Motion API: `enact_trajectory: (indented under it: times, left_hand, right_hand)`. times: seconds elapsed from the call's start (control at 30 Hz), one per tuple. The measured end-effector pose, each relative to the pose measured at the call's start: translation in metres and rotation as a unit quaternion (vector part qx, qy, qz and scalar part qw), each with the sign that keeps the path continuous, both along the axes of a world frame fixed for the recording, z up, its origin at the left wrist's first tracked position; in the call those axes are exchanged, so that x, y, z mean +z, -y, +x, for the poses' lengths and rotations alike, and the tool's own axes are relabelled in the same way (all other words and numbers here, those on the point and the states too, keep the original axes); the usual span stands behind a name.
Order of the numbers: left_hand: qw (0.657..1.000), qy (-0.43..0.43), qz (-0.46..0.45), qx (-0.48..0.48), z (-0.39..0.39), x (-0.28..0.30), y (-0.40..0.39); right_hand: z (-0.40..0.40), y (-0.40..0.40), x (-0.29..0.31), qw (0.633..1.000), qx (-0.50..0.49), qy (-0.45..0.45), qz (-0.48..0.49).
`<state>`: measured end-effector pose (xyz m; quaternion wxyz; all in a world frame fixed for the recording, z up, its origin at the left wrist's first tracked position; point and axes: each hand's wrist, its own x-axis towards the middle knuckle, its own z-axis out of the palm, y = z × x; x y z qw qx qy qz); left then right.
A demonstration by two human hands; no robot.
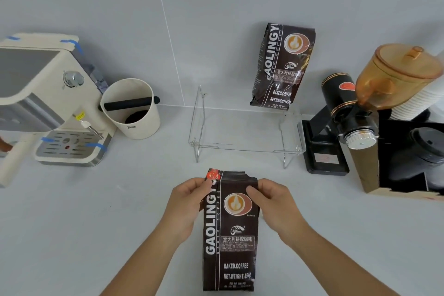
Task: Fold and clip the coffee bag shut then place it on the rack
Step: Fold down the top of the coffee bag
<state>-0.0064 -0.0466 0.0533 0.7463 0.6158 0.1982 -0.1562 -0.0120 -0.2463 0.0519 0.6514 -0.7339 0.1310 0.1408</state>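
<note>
A dark brown coffee bag [230,230] with white lettering lies flat on the grey counter in front of me, its open top edge pointing away. My left hand [187,202] grips the bag's top left corner, where a red clip [212,174] shows at my fingertips. My right hand [274,202] pinches the top right corner. The clear acrylic rack [242,149] stands just beyond the bag. A second, identical coffee bag [282,67] stands upright at the rack's back right, leaning on the wall.
A cream espresso machine [48,103] sits at the far left, with a cream knock box [131,108] beside it. A black coffee grinder [346,113] with an amber hopper stands right of the rack. Stacked paper cups and black lids [422,149] fill a box at the right edge.
</note>
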Motion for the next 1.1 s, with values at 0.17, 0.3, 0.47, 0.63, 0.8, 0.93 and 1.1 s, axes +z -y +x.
enact_trajectory:
  times: [0.17,0.3,0.47,0.63,0.8,0.93,1.1]
  left_hand:
    - [0.997,0.07,-0.015,0.002,-0.019,0.023,-0.003]
    - [0.992,0.126,-0.022,-0.002,-0.031,0.032,-0.005]
    - [0.988,0.151,0.006,-0.022,-0.038,0.038,-0.006]
    - [0.991,0.125,0.023,-0.031,-0.039,0.041,-0.001]
    - [0.991,0.118,0.064,-0.01,-0.025,0.053,0.001]
    - [0.987,0.127,0.097,-0.008,-0.019,0.06,0.003]
    - [0.983,0.146,0.113,-0.006,-0.021,0.06,0.0]
  right_hand:
    - [-0.014,0.002,0.032,0.998,0.017,0.061,0.012]
    - [-0.023,0.006,0.047,0.995,0.039,0.093,0.022]
    - [-0.033,0.011,0.056,0.992,0.048,0.12,0.01]
    - [-0.038,0.013,0.061,0.993,0.04,0.11,0.011]
    - [-0.034,0.009,0.074,0.993,0.002,0.106,0.045]
    - [-0.027,0.001,0.084,0.991,-0.06,0.099,0.066]
    - [-0.023,-0.002,0.09,0.989,-0.082,0.106,0.064]
